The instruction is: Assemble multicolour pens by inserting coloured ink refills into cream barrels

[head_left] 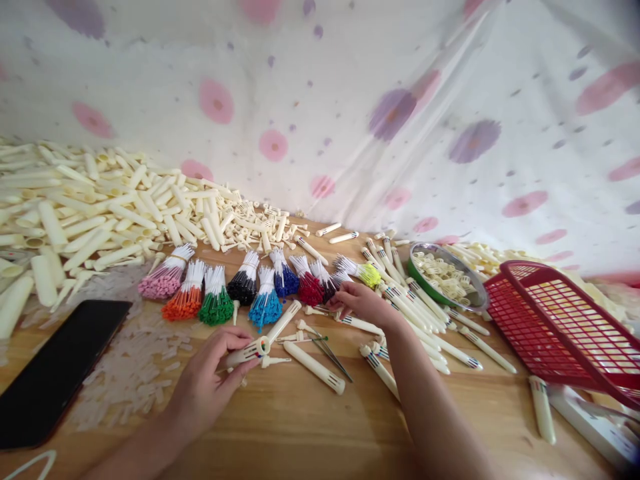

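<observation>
Above the table (280,427), the left hand (207,363) firmly pinched a cream barrel (249,353) — its open, slotted end tilted up and rightward, apparently to keep the opening unobstructed. The right hand (364,303) reached beside a dark bundle (327,285), whether pinching anything I couldn't tell; the coloured bundles (215,293) lay sorted in a row, seemingly for easy choosing.

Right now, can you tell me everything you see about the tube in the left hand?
The tube is cream-coloured and looks like smooth, hard plastic. Its round open end faces right, toward the middle of the table, and narrow slots run along its side near that end, with small specks of colour there. It is tilted, pinched between the thumb and fingers of the left hand, which hide its other end. Another cream tube shows just beyond it; whether they touch, I can't tell.
</observation>
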